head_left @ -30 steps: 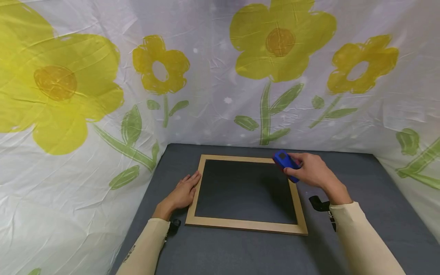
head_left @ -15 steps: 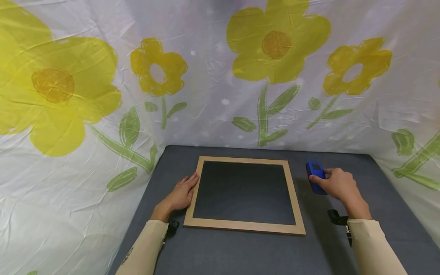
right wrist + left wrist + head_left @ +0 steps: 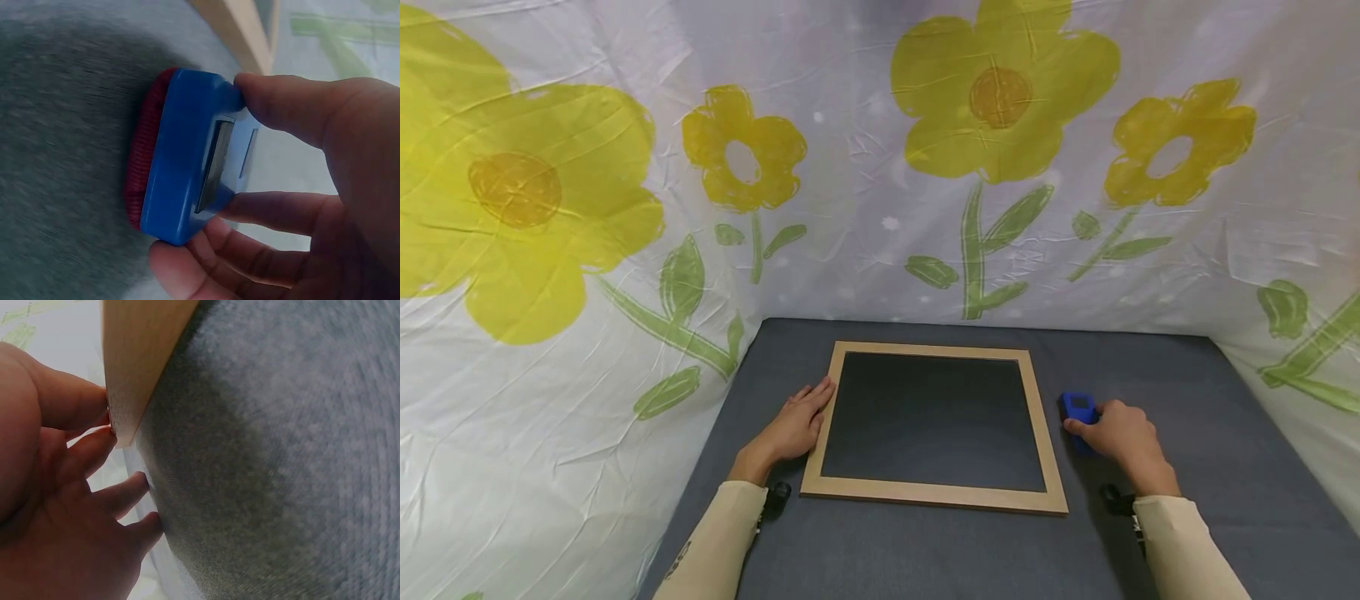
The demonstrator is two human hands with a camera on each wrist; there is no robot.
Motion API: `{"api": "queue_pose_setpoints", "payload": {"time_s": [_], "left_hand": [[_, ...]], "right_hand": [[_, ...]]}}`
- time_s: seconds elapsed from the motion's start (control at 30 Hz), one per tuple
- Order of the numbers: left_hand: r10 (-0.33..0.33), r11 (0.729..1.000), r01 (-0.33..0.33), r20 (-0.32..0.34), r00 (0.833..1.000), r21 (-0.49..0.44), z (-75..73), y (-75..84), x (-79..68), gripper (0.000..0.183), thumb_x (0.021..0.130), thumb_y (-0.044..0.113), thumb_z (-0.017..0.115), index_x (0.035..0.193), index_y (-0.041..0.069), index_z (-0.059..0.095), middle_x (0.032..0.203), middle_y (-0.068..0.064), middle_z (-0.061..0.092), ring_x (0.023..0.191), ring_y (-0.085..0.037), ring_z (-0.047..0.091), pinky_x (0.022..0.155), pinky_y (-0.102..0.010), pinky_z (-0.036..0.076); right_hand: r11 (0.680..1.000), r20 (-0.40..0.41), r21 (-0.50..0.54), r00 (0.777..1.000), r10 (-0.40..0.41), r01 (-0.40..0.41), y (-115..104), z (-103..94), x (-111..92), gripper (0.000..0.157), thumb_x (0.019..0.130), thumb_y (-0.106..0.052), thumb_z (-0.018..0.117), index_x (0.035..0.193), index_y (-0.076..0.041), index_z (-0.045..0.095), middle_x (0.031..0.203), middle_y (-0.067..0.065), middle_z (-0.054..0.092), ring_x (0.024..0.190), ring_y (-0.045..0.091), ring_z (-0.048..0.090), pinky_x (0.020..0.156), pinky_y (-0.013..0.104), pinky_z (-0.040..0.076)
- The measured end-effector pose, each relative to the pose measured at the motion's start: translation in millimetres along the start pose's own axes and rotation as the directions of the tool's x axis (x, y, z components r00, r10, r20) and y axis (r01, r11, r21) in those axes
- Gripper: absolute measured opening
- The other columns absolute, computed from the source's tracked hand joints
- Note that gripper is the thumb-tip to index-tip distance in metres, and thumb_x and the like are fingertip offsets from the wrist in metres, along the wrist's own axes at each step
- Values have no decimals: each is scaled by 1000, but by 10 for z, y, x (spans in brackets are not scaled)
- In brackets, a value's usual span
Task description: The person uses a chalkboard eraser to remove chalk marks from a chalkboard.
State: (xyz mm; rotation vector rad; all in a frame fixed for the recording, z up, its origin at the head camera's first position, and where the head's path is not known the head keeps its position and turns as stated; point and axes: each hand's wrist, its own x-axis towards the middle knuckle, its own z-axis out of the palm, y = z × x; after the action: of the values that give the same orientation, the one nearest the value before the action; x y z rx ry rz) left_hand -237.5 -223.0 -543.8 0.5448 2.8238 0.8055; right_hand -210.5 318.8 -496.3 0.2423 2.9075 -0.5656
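A small blackboard (image 3: 932, 421) in a light wooden frame (image 3: 936, 493) lies flat on a dark grey cloth. My left hand (image 3: 790, 425) rests at its left side, fingers extended onto the frame; the left wrist view has the thumb and a finger touching the wooden edge (image 3: 128, 375). To the right of the board, my right hand (image 3: 1123, 437) holds a blue blackboard eraser (image 3: 1078, 408) between thumb and fingers. From the right wrist, the eraser's red pad (image 3: 147, 150) faces the cloth, at or just above it; which of these I cannot tell.
The grey cloth-covered table (image 3: 865, 550) extends around the board on all sides. Behind it and at both sides hangs a white curtain (image 3: 850, 250) printed with yellow flowers. Black wrist cameras (image 3: 1120, 500) sit below the cuffs.
My right hand has carried the eraser from over the board's upper right corner out to the right, then down and nearer to me. The left hand and board stay in place.
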Motion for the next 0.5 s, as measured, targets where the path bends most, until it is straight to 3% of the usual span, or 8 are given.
{"api": "queue_pose_setpoints", "payload": {"time_s": [0.13, 0.27, 0.47, 0.5], "left_hand": [[-2, 1000, 2, 7, 1000, -9, -4, 0, -10, 60, 112, 1, 49, 170, 0, 35, 180, -20, 26, 164, -57, 23, 128, -78, 19], [22, 999, -22, -3, 1000, -23, -12, -28, -4, 60, 111, 2, 50, 170, -1, 35, 180, -21, 27, 162, -60, 23, 126, -80, 19], [80, 996, -80, 18, 997, -32, -43, -148, 63, 60, 111, 5, 50, 169, -2, 37, 179, -23, 28, 161, -58, 26, 129, -73, 23], [85, 996, -84, 21, 996, -40, -54, -177, 82, 60, 112, 7, 50, 170, -1, 36, 180, -23, 26, 162, -56, 25, 130, -71, 24]], "right_hand": [[1000, -18, -1, 1000, -14, 14, -8, 68, -13, 80, 97, -52, 78, 130, 20, 62, 101, 33, 70, 82, 37, 63, 65, 44, 52], [1000, -31, -10, 999, -20, 20, -18, 82, -2, 78, 97, -51, 77, 126, 20, 64, 99, 32, 70, 81, 37, 64, 66, 46, 53], [999, 0, -27, 1000, -26, 26, -13, 46, 26, 78, 100, -55, 73, 120, 20, 64, 95, 30, 69, 81, 38, 64, 68, 50, 54], [999, 6, -36, 999, -33, 33, -15, 22, 23, 78, 101, -55, 71, 124, 20, 64, 101, 33, 70, 85, 43, 67, 72, 53, 56]]}}
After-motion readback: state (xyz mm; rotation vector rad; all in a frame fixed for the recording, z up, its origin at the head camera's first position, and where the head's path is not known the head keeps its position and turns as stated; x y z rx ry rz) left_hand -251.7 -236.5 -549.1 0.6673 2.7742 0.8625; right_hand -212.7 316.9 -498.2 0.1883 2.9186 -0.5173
